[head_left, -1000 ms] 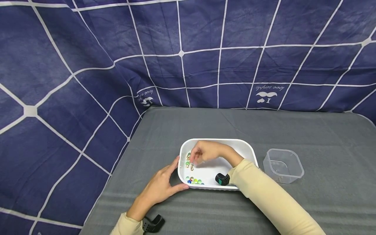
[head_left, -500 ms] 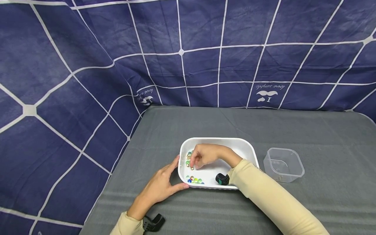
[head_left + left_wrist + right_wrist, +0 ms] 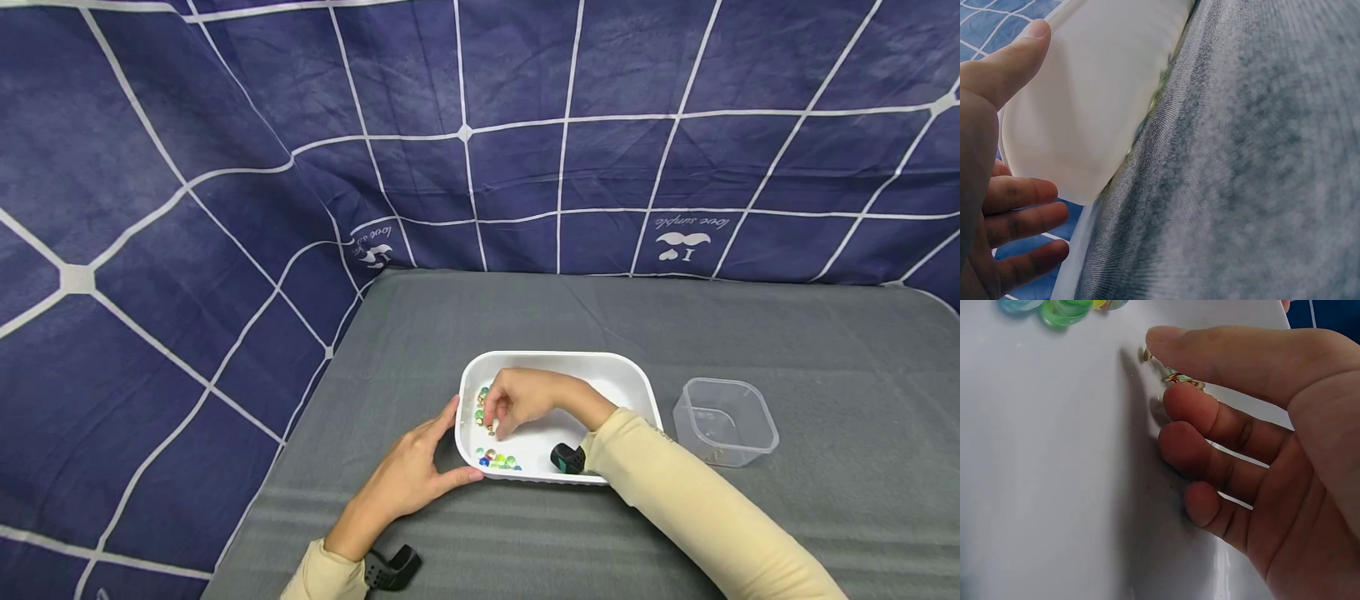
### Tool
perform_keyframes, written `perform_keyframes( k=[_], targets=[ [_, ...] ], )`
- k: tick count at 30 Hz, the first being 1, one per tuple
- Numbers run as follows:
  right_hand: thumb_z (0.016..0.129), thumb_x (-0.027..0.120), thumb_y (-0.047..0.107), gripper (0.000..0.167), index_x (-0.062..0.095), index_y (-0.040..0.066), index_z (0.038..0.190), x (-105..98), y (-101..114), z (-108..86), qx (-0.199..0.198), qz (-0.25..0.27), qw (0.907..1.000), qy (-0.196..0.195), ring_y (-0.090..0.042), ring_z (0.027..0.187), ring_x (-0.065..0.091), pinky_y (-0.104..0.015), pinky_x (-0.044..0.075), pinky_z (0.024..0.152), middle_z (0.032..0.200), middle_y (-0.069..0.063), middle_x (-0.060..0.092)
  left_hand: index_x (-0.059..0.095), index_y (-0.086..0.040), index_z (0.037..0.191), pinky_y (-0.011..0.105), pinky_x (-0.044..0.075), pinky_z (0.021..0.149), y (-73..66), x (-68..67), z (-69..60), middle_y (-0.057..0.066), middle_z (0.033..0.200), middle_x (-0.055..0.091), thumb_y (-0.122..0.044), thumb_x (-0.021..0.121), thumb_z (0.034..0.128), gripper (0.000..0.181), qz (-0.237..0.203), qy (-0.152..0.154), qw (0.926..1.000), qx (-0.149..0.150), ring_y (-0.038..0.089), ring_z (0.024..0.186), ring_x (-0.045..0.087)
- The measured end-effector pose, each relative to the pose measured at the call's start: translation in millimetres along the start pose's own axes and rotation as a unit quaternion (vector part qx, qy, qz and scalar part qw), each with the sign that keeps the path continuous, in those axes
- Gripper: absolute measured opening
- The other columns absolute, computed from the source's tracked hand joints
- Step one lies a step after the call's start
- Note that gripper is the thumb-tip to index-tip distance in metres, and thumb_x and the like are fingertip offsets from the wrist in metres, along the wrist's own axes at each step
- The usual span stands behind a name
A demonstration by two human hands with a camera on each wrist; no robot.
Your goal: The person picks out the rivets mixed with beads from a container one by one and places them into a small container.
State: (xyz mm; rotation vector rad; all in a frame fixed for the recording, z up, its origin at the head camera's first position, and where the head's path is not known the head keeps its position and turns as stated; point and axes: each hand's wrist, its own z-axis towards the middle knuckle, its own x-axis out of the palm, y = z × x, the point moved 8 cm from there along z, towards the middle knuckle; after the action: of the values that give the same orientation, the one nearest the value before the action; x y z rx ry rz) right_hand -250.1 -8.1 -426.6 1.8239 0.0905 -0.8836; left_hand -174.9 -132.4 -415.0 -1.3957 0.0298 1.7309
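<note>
While my left hand [image 3: 411,477] is bracing the white tray [image 3: 543,437], fingers apart, I am holding my right hand [image 3: 521,397] curled beside gold pieces [image 3: 491,431] at its left end; whether it's pinching one, I cannot tell. Lifting straight should be sparing the marbles [image 3: 500,460].

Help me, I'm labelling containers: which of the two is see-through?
The square box right of the tray: grey cloth shows through its walls. The white tray, with the right hand inside, is opaque.

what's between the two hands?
From left hand to right hand: white tray's left wall, then marbles and gold-coloured pieces inside. Shows in head view.
</note>
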Motion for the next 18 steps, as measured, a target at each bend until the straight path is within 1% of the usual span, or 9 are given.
perform_keyframes(
  k=[4, 7, 11, 18],
  targets=[
    [0.076, 0.083, 0.002, 0.012, 0.074, 0.006, 0.083, 0.8, -1.4, 2.3, -0.006, -0.031, 0.9994, -0.016, 0.002, 0.053, 0.047, -0.015, 0.037, 0.050, 0.058, 0.009, 0.058, 0.038, 0.004, 0.149, 0.046, 0.050, 0.096, 0.0, -0.1, 0.4, 0.017, 0.134, 0.060, -0.051, 0.080, 0.0778, 0.099, 0.001, -0.001, 1.0000, 0.002, 0.030, 0.119, 0.060],
    [0.076, 0.083, 0.003, 0.012, 0.073, 0.008, 0.081, 0.4, -0.9, 2.8, -0.007, -0.047, 0.9985, -0.026, 0.002, 0.051, 0.044, -0.015, 0.034, 0.049, 0.056, 0.011, 0.053, 0.038, 0.003, 0.149, 0.045, 0.050, 0.096, -0.2, -0.3, 0.3, 0.017, 0.134, 0.060, -0.050, 0.081, 0.0772, 0.099, 0.001, -0.002, 1.0000, 0.004, 0.030, 0.119, 0.060],
    [0.077, 0.082, 0.001, 0.012, 0.073, 0.008, 0.081, -0.5, 0.3, 2.9, -0.006, -0.060, 0.9977, -0.032, 0.002, 0.050, 0.041, -0.015, 0.032, 0.048, 0.055, 0.011, 0.050, 0.038, 0.003, 0.149, 0.045, 0.050, 0.095, -0.5, -0.6, 0.1, 0.017, 0.133, 0.060, -0.050, 0.081, 0.0772, 0.099, 0.004, -0.002, 1.0000, 0.006, 0.030, 0.118, 0.060],
    [0.077, 0.082, 0.001, 0.011, 0.074, 0.007, 0.081, 0.0, 1.0, 2.7, -0.007, -0.066, 0.9974, -0.031, 0.002, 0.050, 0.042, -0.014, 0.032, 0.048, 0.055, 0.011, 0.052, 0.038, 0.003, 0.149, 0.045, 0.049, 0.097, -0.8, -0.4, -0.2, 0.017, 0.134, 0.059, -0.048, 0.083, 0.0763, 0.100, 0.000, 0.001, 1.0000, 0.001, 0.031, 0.120, 0.059]
  ],
)
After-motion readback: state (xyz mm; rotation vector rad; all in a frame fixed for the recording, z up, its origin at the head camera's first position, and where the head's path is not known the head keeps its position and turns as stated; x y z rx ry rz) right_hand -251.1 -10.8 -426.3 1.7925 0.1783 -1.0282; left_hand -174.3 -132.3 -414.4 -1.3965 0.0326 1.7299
